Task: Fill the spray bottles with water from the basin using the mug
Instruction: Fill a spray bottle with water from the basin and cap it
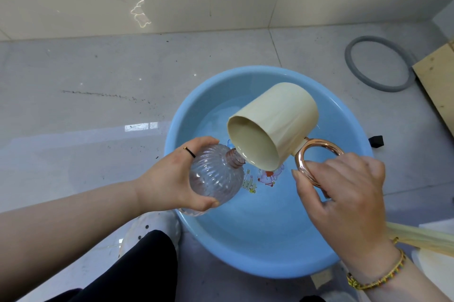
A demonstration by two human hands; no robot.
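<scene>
A blue plastic basin (344, 240) sits on the floor with water in it. Over its left side my left hand (169, 178) grips a clear ribbed spray bottle (216, 176), tilted, with its open threaded neck pointing right and no spray head on it. My right hand (344, 193) holds a cream mug (272, 127) by its copper ring handle (317, 161). The mug is tipped steeply toward me, and its lower rim touches the bottle's neck. Water lies in the mug's lower side at the rim.
Grey tiled floor and a beige wall surround the basin. A grey ring (379, 64) and a wooden board (437, 80) lie at the right. A small black object (375, 141) sits by the basin's right rim. My black-clad knee (145, 267) is at the bottom.
</scene>
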